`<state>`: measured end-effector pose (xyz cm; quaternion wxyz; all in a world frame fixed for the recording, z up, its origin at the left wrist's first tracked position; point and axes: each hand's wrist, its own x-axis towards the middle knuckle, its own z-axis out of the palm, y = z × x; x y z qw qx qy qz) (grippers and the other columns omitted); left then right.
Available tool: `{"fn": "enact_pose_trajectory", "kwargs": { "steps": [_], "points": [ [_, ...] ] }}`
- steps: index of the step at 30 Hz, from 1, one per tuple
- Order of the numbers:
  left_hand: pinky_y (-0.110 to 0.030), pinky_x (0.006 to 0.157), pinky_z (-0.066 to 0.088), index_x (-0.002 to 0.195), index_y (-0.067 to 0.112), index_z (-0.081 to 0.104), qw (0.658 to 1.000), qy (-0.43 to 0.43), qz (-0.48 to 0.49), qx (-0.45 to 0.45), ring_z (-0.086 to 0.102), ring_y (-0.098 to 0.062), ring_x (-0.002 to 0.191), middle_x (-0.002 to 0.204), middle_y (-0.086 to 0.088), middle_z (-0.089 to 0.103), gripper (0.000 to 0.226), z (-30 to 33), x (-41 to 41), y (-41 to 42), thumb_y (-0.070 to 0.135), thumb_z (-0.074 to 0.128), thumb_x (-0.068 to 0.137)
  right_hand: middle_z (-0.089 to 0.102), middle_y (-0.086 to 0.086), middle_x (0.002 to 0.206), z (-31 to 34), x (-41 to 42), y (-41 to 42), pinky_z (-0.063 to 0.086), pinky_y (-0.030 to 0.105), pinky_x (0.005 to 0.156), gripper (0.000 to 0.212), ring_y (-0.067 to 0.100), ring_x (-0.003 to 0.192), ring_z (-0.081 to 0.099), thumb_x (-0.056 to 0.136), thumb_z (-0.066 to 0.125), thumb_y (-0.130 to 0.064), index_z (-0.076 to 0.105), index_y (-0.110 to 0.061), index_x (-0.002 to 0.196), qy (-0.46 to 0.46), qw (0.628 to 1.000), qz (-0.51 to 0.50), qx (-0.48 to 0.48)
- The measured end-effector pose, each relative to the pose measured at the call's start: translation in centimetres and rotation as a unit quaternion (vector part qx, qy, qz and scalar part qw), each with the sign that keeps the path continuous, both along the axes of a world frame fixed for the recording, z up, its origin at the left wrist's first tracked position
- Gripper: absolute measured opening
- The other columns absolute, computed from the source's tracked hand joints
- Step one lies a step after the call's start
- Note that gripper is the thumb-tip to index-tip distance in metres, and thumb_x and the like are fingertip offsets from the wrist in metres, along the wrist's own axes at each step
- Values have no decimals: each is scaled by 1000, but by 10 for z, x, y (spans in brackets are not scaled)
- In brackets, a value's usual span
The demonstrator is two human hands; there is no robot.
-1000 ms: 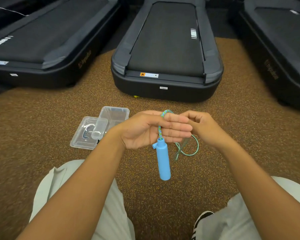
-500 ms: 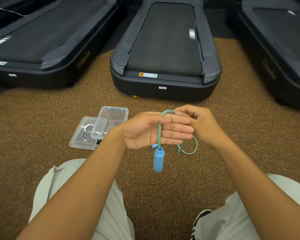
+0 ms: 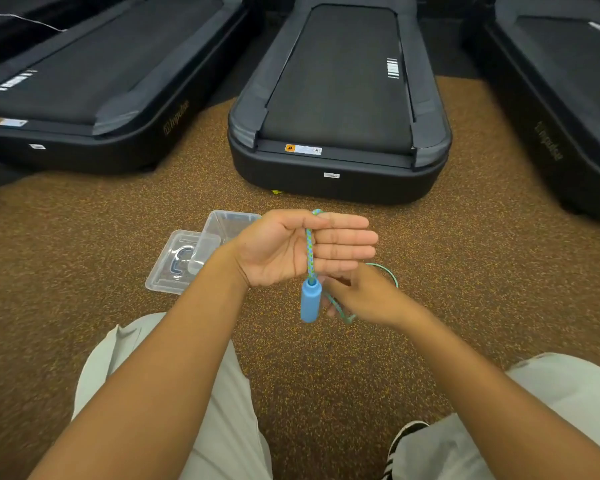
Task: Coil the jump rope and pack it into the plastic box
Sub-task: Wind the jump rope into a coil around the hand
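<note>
Holding our left hand (image 3: 291,249) flat, palm up and fingers straight, we let the jump rope (image 3: 310,251) drape across it; one blue handle (image 3: 310,301) dangles below. Our right hand (image 3: 364,296) sits just beneath, curled around the trailing green cord. Under both lies speckled brown carpet (image 3: 465,271) in a gym. We count three dark treadmills (image 3: 336,98) ahead. One clear plastic box (image 3: 229,225) rests on the carpet left of our hands, its lid (image 3: 174,271) beside it; contents are hard to tell.
</note>
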<state>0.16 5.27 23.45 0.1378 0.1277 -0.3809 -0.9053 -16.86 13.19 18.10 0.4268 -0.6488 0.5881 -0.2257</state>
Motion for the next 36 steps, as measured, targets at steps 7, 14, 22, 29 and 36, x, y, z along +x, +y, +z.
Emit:
{"fn": "enact_pose_trajectory", "kwargs": {
  "steps": [7,14,22,29,36],
  "points": [
    [-49,114,42,142,-5,49,996,-4,92,-6,51,-39,136,147,-26,52,53,8,21,-16,15,39,95,74,9,73,36,13,6,56,27,58,22,26,61,74,102,58,-25,71,-13,90,20,998,41,-32],
    [-49,114,39,146,-8,42,990,-22,137,6,48,-41,138,148,-28,49,55,6,13,-13,14,38,95,71,4,61,76,16,22,57,40,62,32,19,52,67,99,61,-31,65,-15,72,86,986,102,-105],
    [-50,113,40,147,-6,42,976,-8,217,19,52,-40,136,146,-26,53,57,7,20,-21,13,42,93,54,6,53,116,34,39,36,23,51,33,22,51,47,94,66,-28,59,-11,66,71,970,160,-167],
    [-50,116,38,147,-5,42,984,-11,175,-1,50,-40,137,147,-27,51,53,8,21,-15,17,36,99,54,4,55,100,0,17,35,29,53,15,16,50,44,96,64,-37,72,-26,89,135,965,50,-221],
    [-45,108,45,148,-4,41,991,-19,131,3,62,-32,125,145,-23,55,59,9,13,-7,35,29,105,62,-18,68,101,-8,11,38,16,60,9,1,62,55,92,71,-34,77,-31,99,145,947,38,-283]
  ]
}}
